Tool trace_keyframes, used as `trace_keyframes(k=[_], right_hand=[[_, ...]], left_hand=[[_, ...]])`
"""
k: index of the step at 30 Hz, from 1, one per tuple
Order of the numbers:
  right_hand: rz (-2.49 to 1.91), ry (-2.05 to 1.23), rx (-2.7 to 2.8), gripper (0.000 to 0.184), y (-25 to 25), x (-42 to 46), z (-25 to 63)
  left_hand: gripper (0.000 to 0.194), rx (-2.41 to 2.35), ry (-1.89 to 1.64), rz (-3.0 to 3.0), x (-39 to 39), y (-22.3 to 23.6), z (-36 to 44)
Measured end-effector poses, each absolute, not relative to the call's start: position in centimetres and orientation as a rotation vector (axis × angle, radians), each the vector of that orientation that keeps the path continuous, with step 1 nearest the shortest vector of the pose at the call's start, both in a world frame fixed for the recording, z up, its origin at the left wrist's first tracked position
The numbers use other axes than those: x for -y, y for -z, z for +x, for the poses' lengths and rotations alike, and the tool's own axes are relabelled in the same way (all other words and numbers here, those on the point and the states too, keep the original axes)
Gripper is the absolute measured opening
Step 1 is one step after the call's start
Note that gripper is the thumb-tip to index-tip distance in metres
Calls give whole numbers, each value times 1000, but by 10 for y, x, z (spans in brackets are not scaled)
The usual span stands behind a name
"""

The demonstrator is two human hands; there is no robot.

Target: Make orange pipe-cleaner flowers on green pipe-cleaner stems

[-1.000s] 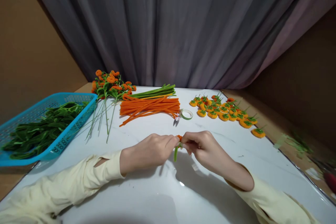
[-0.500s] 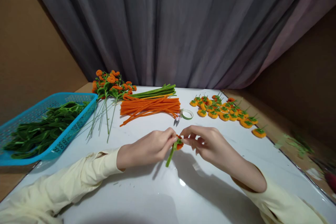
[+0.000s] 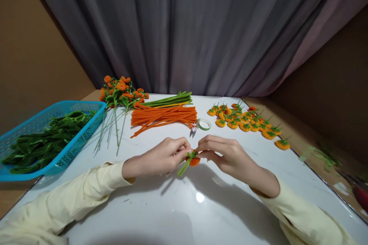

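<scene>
Two hands pinching: your left hand and right hand gripping small orange flower between them, above white table. You're apparently shaping green strip; next move likely needing steady fingertips.

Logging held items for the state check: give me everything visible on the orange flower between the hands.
The flower has a small, rounded, fuzzy orange head, seemingly chenille. Green pieces sit at its upper side, and a fuzzy light-green strip slants down toward the person's left. It is over the white table, with the fingertips of the left hand and right hand at its upper part, hiding some of it. How the strip attaches is unclear.
</scene>
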State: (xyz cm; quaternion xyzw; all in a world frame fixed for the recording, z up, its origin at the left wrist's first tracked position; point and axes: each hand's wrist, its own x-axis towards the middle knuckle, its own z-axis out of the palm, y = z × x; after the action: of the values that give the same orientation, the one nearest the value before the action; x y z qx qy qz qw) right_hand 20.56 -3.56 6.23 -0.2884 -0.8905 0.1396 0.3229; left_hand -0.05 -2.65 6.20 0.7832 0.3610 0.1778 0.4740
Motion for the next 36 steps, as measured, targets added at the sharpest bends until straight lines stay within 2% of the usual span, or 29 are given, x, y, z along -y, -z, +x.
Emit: trace_keyframes(k=[4,11,15,18,24,27,33,36], right_hand=[[-756,-601,2340,14,-62,30,207],[-775,-737,2315,16,-59,30,206],[-872,-786,2300,14,-64,28,207],[-886,-762,2268,15,-68,28,210],[-918,-696,2268,14,-63,26,208],[-977,-652,2335,11,-51,17,211],[-1223,-568,2425,22,-47,14,239],[-1403,-691,2456,18,-47,37,251]], left_hand=[[18,-837,-472,2143,30,-65,1],[19,-819,-480,2200,35,-66,3],[24,-870,-408,1940,29,-65,3],[26,-872,-480,1733,20,-65,3],[14,-754,-502,1208,6,-48,7],[14,-746,-531,1062,5,-33,9],[18,-901,-585,1324,5,-16,7],[26,-891,-448,1539,12,-14,8]])
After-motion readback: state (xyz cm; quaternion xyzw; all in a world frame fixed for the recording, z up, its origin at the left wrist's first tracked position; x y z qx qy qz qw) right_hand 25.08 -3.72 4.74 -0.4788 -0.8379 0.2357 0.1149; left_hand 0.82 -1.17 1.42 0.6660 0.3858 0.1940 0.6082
